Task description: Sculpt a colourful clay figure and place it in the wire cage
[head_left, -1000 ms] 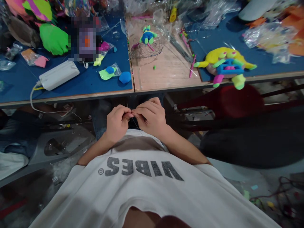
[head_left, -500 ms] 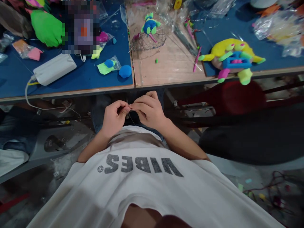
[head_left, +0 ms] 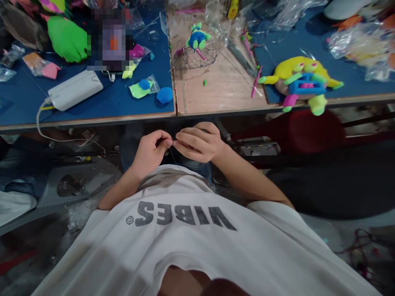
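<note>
Below the table edge, over my lap, my left hand (head_left: 150, 151) is closed in a pinch of thumb and forefinger. A thin dark strand (head_left: 174, 157), wire or thread, trails from those fingertips toward my shirt. My right hand (head_left: 202, 143) is closed too, its thumb and bent fingers almost meeting the left fingertips. Whatever its fingertips grip is too small to make out. On the table ahead stands a small blue and green clay figure (head_left: 197, 39) by a round wire frame (head_left: 197, 61).
A white power adapter (head_left: 75, 89) with a trailing cable lies on the left. Close to the table edge is a blue clay lump (head_left: 164, 95). A yellow clay crab-like figure (head_left: 302, 78) overhangs the right edge. A red stool (head_left: 317, 130) stands below.
My right hand has shifted slightly right, and its fingers have drawn in together. My left hand stays pinched and has moved a little right. The view has shifted slightly.
</note>
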`<state>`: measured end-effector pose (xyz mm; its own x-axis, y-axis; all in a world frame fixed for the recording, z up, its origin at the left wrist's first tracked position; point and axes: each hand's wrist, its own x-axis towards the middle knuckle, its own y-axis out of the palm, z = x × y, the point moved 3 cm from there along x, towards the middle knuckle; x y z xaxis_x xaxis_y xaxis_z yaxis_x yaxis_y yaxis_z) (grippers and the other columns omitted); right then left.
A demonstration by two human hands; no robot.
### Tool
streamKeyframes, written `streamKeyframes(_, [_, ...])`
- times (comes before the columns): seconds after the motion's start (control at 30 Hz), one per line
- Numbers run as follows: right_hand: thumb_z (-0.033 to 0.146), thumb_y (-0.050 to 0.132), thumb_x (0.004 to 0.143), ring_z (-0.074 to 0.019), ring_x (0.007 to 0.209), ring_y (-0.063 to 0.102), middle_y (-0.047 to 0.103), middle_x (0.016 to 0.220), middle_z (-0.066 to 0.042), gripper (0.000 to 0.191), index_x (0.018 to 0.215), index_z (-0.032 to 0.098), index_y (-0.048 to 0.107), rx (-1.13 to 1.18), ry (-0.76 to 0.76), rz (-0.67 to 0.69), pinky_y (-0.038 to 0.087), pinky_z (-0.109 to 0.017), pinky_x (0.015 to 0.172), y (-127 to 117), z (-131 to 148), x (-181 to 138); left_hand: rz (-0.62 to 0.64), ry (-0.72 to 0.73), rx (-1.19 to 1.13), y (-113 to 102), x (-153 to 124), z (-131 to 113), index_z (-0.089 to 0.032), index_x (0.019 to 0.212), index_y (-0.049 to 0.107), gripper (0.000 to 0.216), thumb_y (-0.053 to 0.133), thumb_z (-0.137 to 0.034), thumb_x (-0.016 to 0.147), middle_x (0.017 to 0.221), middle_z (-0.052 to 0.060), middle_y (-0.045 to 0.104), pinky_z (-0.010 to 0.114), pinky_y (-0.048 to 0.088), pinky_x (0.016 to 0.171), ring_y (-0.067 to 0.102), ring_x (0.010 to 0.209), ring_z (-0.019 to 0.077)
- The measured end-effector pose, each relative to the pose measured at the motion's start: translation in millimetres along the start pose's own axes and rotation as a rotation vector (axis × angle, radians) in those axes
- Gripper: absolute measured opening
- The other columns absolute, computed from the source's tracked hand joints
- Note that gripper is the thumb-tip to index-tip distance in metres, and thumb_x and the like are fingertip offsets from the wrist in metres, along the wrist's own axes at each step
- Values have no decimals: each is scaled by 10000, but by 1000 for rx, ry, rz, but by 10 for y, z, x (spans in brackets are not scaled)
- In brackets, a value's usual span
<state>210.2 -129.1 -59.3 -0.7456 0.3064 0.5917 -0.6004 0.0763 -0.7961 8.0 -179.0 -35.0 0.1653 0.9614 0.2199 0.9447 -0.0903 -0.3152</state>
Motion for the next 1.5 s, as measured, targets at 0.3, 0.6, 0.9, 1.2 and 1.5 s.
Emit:
streamKeyframes(0.3, [211, 718, 1003, -153, 948, 781, 825, 1093, 29, 259, 1208, 359, 774, -229, -421, -171, 454, -346, 684, -250, -87, 78, 40, -21, -27, -70, 15, -216, -188, 940, 790, 151, 748, -312, 1016, 858, 28, 771, 260, 515, 676, 666, 747, 161])
streamKeyframes(0.6, [324, 675, 1031, -184, 844, 761, 794, 964, 19, 155, 1102, 364, 806, -36, -96, 105, 375, -390, 672, -64, -173, 40, 25, -19, 58, -110, 3, -319, -182, 930, 811, 78, 751, -205, 975, 856, 25, 795, 261, 491, 646, 665, 710, 150])
streamKeyframes(0.9, [305, 689, 1050, -208, 899, 727, 780, 945, -5, 89, 1011, 308, 769, -120, -40, -243, 422, -439, 805, -206, 43, 185, -74, 147, 223, -89, 40, -384, -177, 892, 764, 104, 729, -180, 989, 835, 22, 770, 273, 466, 642, 637, 691, 146])
streamKeyframes(1.2, [181, 629, 969, -177, 807, 652, 695, 822, -8, 104, 882, 200, 683, 371, 429, -131, 423, -380, 828, -394, 186, 484, -152, 267, 430, -66, -14, -395, -185, 864, 710, 153, 665, -143, 1003, 864, 44, 760, 308, 486, 714, 684, 785, 183])
streamKeyframes(1.5, [308, 662, 1025, -227, 934, 690, 771, 994, -64, 124, 1047, 215, 740, 377, 512, -152, 514, -399, 868, -381, 75, 399, -110, -116, -15, -101, 136, -126, -173, 828, 760, 111, 764, -266, 888, 737, 23, 735, 275, 440, 592, 600, 637, 147])
